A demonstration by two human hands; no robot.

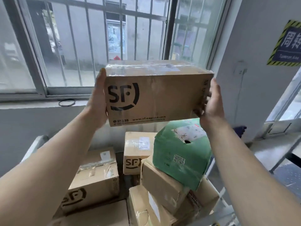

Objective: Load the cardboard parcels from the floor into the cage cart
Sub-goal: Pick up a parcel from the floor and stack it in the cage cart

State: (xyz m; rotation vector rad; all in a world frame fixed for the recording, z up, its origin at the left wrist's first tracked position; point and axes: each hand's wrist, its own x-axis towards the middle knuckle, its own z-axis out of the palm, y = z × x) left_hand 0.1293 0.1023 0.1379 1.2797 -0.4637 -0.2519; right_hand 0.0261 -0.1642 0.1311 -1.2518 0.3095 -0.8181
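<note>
I see a brown cardboard parcel (154, 93) with a black SF logo, held in the air in front of a barred window (101, 38). The left hand (97, 101) presses flat against its left end, fingers straight. The right hand (211, 101) cups the right end. Its fingers bend round the lower corner, mostly hidden, so that grip holds the parcel. Below sit a green plastic-wrapped parcel (180, 154) and tan cardboard boxes (94, 181), cut off at the bottom edge. I cannot tell whether a pale rail (35, 145) at the left belongs to the cage cart. A striped wall sign (286, 44) is cut off at the right.
</note>
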